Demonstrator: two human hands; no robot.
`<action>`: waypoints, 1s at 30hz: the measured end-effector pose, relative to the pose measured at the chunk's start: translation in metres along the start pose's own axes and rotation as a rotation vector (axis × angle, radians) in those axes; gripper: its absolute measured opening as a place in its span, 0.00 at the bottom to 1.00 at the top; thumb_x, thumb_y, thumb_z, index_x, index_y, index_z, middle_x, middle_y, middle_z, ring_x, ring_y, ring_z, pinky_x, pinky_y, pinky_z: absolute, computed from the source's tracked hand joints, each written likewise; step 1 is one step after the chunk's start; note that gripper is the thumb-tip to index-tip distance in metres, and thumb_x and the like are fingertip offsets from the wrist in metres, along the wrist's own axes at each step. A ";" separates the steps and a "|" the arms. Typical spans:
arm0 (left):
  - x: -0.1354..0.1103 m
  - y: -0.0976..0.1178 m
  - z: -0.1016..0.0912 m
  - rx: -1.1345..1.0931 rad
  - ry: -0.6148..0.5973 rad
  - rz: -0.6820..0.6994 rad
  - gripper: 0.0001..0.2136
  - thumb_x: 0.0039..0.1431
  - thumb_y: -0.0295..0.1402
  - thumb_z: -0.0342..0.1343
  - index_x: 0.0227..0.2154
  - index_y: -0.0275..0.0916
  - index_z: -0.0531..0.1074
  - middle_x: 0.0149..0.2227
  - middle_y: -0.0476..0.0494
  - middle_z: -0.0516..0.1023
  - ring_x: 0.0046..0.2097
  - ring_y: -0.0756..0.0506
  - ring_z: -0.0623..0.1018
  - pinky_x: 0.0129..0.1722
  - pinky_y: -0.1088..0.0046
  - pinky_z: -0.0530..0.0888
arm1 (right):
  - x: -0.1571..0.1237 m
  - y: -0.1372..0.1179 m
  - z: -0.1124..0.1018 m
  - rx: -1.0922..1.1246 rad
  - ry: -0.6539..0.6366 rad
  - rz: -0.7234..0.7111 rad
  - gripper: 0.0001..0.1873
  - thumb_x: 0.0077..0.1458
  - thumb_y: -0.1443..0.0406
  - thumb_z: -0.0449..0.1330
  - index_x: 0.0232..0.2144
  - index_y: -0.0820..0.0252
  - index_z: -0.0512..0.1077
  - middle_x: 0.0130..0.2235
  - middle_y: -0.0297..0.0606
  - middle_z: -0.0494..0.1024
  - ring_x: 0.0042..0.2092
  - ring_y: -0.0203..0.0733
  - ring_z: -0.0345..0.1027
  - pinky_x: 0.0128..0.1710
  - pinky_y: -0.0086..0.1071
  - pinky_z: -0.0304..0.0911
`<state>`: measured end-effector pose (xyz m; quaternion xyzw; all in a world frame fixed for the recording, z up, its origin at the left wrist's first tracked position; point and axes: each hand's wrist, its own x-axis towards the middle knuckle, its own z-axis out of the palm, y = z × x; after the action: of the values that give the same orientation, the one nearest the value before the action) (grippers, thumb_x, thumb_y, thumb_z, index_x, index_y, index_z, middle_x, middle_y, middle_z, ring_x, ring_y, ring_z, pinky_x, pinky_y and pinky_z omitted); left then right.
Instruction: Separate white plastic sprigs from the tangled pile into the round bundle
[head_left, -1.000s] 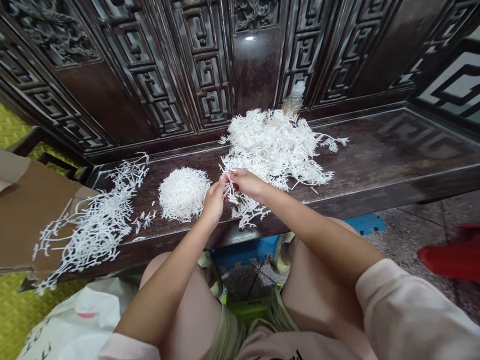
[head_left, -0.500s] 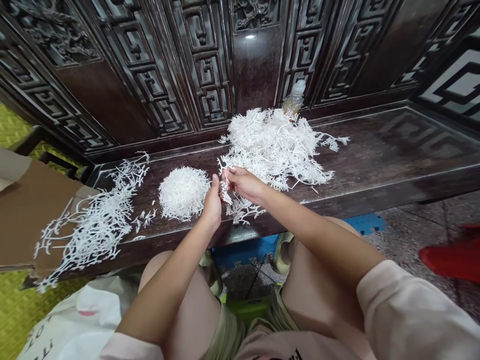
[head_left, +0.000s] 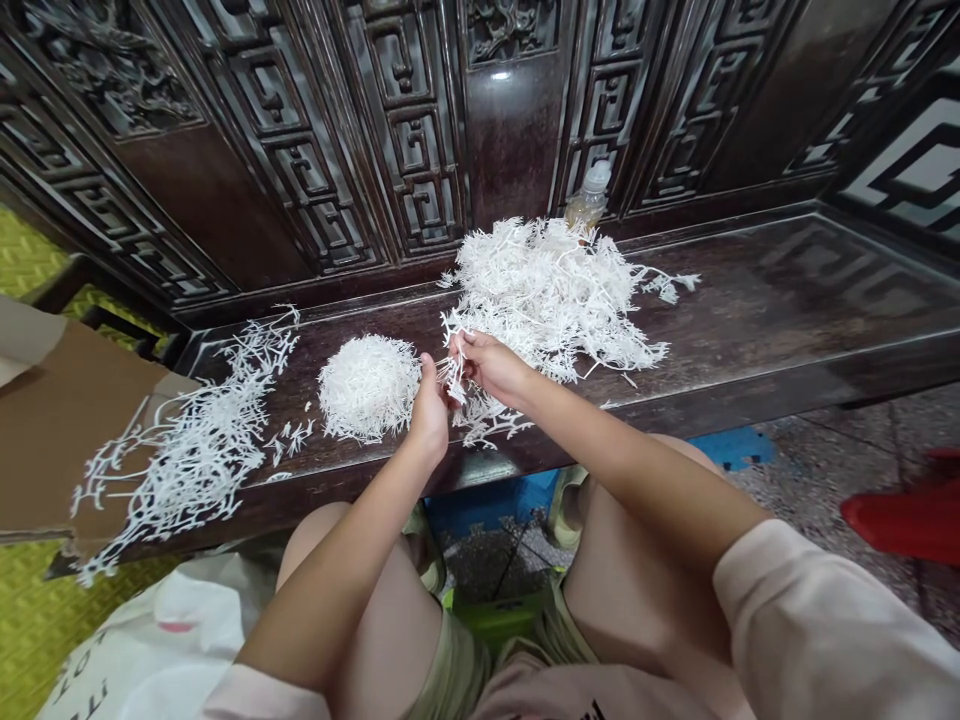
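Between my hands is a white branched plastic sprig (head_left: pixel 455 378). My right hand (head_left: pixel 491 368) pinches its stem from the right. My left hand (head_left: pixel 430 412) is closed at the sprig's left side, with thin white tips at its thumb and fingers. Just left of that hand lies a rounded heap of small white spiky pieces (head_left: pixel 369 388). Behind my right hand spreads a large pile of white bushy sprigs (head_left: pixel 547 285). Farther left, bare white branched stems (head_left: pixel 202 450) lie in a tangle across the bench edge and a cardboard box.
The dark wooden bench (head_left: pixel 757 300) has a carved lattice back (head_left: pixel 420 130). A clear bottle (head_left: pixel 589 198) stands behind the large pile. The cardboard box (head_left: pixel 75 430) sits at left, a white bag (head_left: pixel 172 630) below it. A red object (head_left: pixel 892 520) is on the floor at right.
My left hand has shifted slightly right, and thin white tips now show between it and the sprig. The sprig and my right hand have moved slightly right. The piles look the same.
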<state>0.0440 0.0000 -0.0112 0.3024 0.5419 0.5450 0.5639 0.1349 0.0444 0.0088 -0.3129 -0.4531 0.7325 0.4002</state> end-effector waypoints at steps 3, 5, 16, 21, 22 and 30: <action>-0.001 0.000 0.001 -0.027 0.020 0.030 0.28 0.50 0.55 0.37 0.39 0.37 0.67 0.30 0.42 0.74 0.32 0.47 0.72 0.30 0.72 0.66 | -0.002 0.000 0.004 -0.086 -0.001 0.037 0.09 0.50 0.70 0.48 0.19 0.61 0.58 0.19 0.28 0.56 0.21 0.28 0.48 0.21 0.24 0.45; 0.000 -0.001 -0.002 0.011 0.031 0.044 0.28 0.49 0.55 0.39 0.38 0.37 0.68 0.31 0.43 0.74 0.34 0.46 0.72 0.32 0.71 0.66 | -0.003 0.001 0.006 -0.117 0.008 0.049 0.08 0.48 0.71 0.49 0.19 0.62 0.58 0.20 0.28 0.57 0.21 0.28 0.48 0.21 0.24 0.44; 0.003 0.005 -0.006 0.208 0.014 0.071 0.24 0.47 0.53 0.46 0.32 0.35 0.71 0.25 0.45 0.72 0.33 0.47 0.71 0.34 0.71 0.65 | 0.001 0.008 0.003 -0.175 0.078 0.065 0.09 0.47 0.63 0.55 0.21 0.61 0.60 0.21 0.27 0.59 0.22 0.27 0.48 0.22 0.24 0.45; 0.007 0.004 -0.011 0.243 0.095 0.159 0.22 0.47 0.52 0.46 0.23 0.35 0.67 0.22 0.47 0.69 0.29 0.49 0.69 0.33 0.72 0.64 | -0.003 0.000 0.003 -0.143 0.101 0.110 0.09 0.48 0.66 0.52 0.19 0.62 0.60 0.19 0.28 0.56 0.20 0.27 0.44 0.20 0.24 0.41; 0.007 0.005 -0.013 0.259 0.137 0.165 0.21 0.46 0.52 0.46 0.20 0.36 0.64 0.20 0.49 0.66 0.27 0.50 0.67 0.30 0.73 0.63 | -0.002 -0.002 0.002 -0.113 0.093 0.114 0.09 0.48 0.67 0.51 0.19 0.62 0.59 0.19 0.28 0.54 0.20 0.27 0.43 0.20 0.24 0.40; -0.006 0.012 0.002 0.363 0.340 0.324 0.22 0.51 0.52 0.40 0.15 0.40 0.45 0.16 0.53 0.45 0.20 0.53 0.51 0.21 0.75 0.52 | 0.005 0.002 0.007 -0.126 0.359 0.100 0.08 0.46 0.70 0.47 0.17 0.61 0.56 0.19 0.30 0.53 0.20 0.29 0.45 0.20 0.26 0.44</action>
<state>0.0435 -0.0026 0.0020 0.3851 0.6619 0.5650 0.3073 0.1265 0.0453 0.0095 -0.4849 -0.4033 0.6542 0.4173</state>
